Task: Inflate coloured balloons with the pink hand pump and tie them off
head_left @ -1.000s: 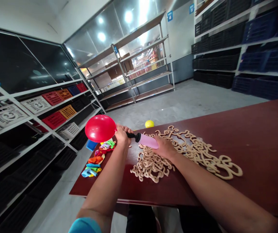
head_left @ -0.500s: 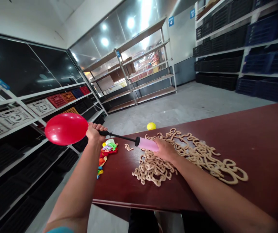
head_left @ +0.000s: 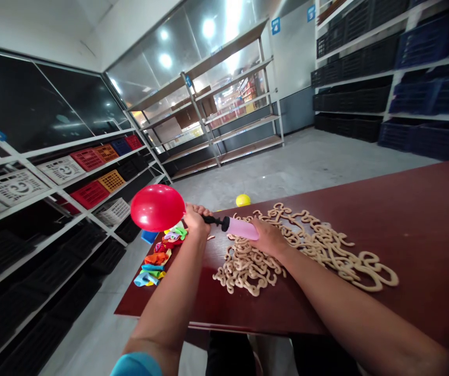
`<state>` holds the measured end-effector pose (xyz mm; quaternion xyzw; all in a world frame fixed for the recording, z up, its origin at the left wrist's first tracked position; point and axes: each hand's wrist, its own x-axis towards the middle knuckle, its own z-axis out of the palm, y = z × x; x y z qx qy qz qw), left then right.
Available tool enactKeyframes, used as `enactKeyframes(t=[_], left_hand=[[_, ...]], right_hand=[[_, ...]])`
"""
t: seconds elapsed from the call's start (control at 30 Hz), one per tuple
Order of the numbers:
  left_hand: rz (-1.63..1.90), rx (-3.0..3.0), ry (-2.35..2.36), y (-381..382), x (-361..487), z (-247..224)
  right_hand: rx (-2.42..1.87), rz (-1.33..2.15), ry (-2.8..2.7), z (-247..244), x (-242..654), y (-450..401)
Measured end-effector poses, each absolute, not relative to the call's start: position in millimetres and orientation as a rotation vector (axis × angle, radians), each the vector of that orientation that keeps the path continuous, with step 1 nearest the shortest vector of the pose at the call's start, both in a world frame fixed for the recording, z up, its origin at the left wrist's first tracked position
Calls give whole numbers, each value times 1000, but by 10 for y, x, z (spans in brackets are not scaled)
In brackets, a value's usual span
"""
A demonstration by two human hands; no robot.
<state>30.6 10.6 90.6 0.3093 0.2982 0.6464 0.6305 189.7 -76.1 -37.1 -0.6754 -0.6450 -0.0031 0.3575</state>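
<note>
A pink hand balloon pump (head_left: 240, 227) with black ends is held level above the table between both hands. My left hand (head_left: 198, 216) is closed around its black handle end, and an inflated red balloon (head_left: 157, 208) sticks out to the left from that hand. The balloon's neck is hidden by the fingers. My right hand (head_left: 267, 238) wraps the pink barrel. The pump's rod is mostly inside the barrel. Under and beyond the right hand lies a heap of beige, wavy, rope-like pieces (head_left: 248, 266). Uninflated colourful balloons (head_left: 156, 261) lie left of my left forearm.
The dark red table (head_left: 385, 219) stretches to the right. A yellow balloon (head_left: 243, 200) shows beyond its far edge. Shelves with crates (head_left: 91, 159) stand at the left, a rack (head_left: 216, 141) at the back, and dark crates (head_left: 350, 104) at the right.
My left hand has moved right toward my right hand, carrying the red balloon along. The pump's rod has slid into the barrel. My right hand has hardly moved.
</note>
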Motion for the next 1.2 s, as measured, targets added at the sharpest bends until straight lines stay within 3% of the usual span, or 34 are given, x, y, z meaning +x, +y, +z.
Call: enactKeyframes(t=[0.3, 0.77, 1.2], left_hand=[[1471, 702, 684, 33, 311, 876], [1558, 824, 661, 266, -458, 1738], [1473, 772, 699, 54, 415, 896]], right_hand=[[-1716, 49, -1690, -333, 1846, -779], [-1698, 56, -1659, -307, 1859, -792], [-1751, 63, -1651, -314, 1897, -787]])
